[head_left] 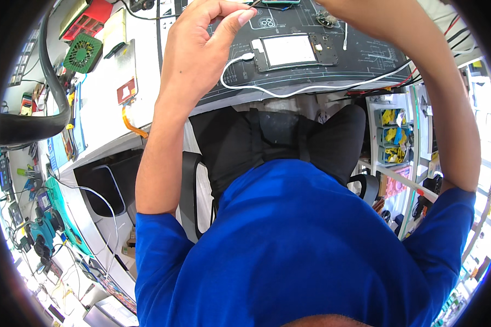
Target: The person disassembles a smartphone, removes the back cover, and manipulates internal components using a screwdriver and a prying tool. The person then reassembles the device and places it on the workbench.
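Toward 12 o'clock, leaning a little to 11, the person's left hand (203,37) had its thumb and forefinger together, clamped on a thin dark sliver (255,4). That slim piece sat at 12 o'clock, close to the upper edge of the view, too small for its material to be told. At 1 o'clock the right hand (348,5) was mostly cut off by the same edge, so whether its fingers were apart or together cannot be told.

Beneath both hands lay a dark, smooth-looking mat (365,61) printed with fine pale line drawings, covering part of the white tabletop (110,126). On the mat, between 12 and 1 o'clock, rested a flat rectangular device frame (329,56), dark and thin, with a plain white panel (288,50) across its middle. A glossy white cable (281,96) curved in a long loop below it, its blocky plug (247,56) lying just beside the frame's 9 o'clock end. At 10 o'clock stood a green fan (83,53) with a squarish housing and round slotted grille, near a translucent red plastic box (91,23). Nearer 9, an amber ribbon (129,121) bent in a shiny curve by the tabletop's edge
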Demonstrator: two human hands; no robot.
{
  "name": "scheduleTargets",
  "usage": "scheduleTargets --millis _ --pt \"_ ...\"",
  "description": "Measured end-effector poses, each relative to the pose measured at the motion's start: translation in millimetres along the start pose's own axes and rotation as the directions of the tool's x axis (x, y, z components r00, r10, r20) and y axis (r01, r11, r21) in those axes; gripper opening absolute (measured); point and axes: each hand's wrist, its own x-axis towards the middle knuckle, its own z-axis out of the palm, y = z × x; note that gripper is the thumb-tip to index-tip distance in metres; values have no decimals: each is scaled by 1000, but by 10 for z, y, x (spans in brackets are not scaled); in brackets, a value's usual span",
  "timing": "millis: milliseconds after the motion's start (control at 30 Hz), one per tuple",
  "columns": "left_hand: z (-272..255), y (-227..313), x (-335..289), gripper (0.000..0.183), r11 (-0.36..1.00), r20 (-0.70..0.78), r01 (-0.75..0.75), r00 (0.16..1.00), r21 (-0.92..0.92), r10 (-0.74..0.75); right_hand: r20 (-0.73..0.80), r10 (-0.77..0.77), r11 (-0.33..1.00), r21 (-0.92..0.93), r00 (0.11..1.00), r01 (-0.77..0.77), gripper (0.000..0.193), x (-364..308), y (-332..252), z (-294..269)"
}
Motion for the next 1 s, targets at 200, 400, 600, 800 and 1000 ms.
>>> scheduleTargets --millis 200,400,600,800,1000 --pt "42 86 167 13 994 112 -56 993 90 46 15 -364 884 -309 931 351 16 10 193 199" --pt "239 -270 146 20 947 211 -126 975 296 63 248 -308 867 -326 919 378 13 148 183 509" --pt "254 -559 59 24 948 305 -146 951 282 56 247 -420 810 -332 873 483 12 252 344 775" --pt "292 -604 83 20 946 278 -202 952 253 129 209 -409 825 -331 889 457 12 246 390 844" --pt "266 -521 97 21 961 277 -188 952 205 127 226 -392 836 -316 892 448 13 255 360 849"
